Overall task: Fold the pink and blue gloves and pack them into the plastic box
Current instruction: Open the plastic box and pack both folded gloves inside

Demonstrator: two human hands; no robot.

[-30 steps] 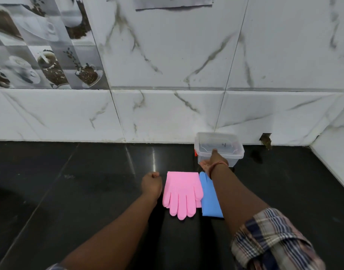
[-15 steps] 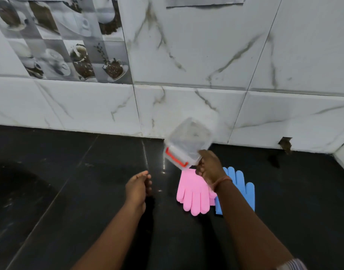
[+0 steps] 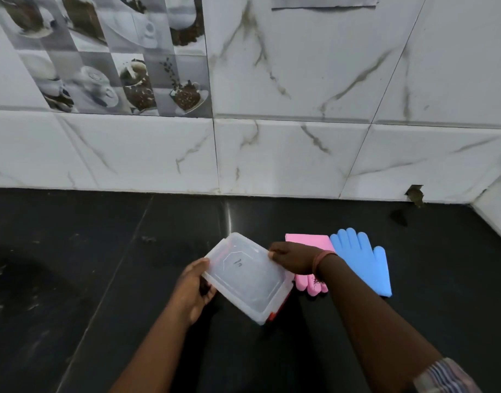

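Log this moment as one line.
left hand: grips plastic box | right hand: grips box | pink gloves, blue gloves: unfolded on counter

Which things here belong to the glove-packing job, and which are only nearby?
For the job: plastic box, held by left hand and right hand; pink glove; blue glove.

Only nearby: black counter; tiled wall.

left hand (image 3: 193, 290): fingers gripping | right hand (image 3: 293, 258): fingers gripping
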